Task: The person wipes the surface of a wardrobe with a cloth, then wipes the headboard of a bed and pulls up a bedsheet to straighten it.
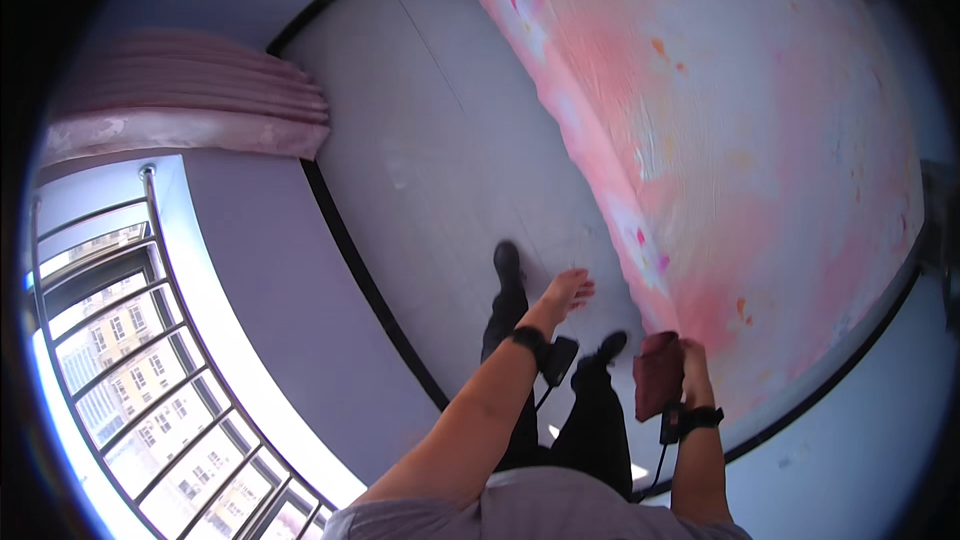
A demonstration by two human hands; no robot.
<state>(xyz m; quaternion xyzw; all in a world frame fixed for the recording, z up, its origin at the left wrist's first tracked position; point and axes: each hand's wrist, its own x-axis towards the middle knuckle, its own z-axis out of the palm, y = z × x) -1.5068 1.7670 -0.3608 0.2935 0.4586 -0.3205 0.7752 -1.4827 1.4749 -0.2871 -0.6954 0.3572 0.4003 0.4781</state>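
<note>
My right hand (697,367) grips a folded dark red cloth (658,376), which hangs beside the near corner of a bed. The bed wears a pink and white patterned cover (720,135) that drapes over its side. Out in front of me my left hand (571,291) is held above the floor, holding nothing, its fingers loosely spread. Both wrists carry a black strap with a small device and a cable. Part of the right hand's fingers is hidden by the cloth.
Grey floor (450,112) runs between the bed and the left wall (277,255). A window with metal bars (142,330) is on the left, with a gathered pink curtain (202,105) beyond it. Black skirting (367,277) edges the floor. My black shoes (508,262) stand near the bed.
</note>
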